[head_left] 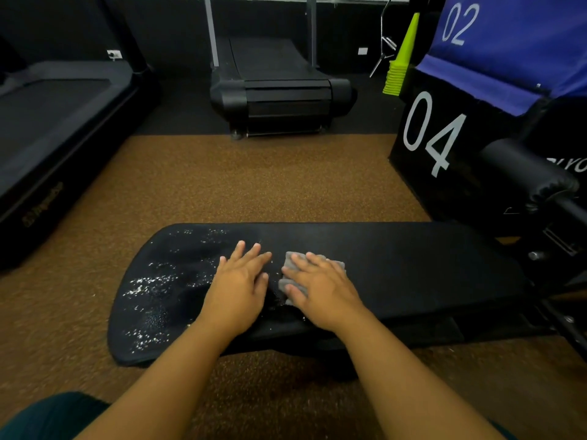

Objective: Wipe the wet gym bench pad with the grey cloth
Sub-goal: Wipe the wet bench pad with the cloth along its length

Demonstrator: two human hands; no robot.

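A speckled brown floor [254,185] is shown, bordered by two black treadmills [279,90] and, at right, stacked boxes [444,138] marked 04 and 02 beside a stack of yellow-green cones [401,58]. Across the foreground lies the black gym bench pad [413,265], its left end beaded with water droplets [149,287]. The left hand [239,287] is laid flat on the pad, fingers spread. The right hand [320,287], fingers extended, is pressed onto the folded grey cloth [293,265] near the pad's middle, just beside the left hand.
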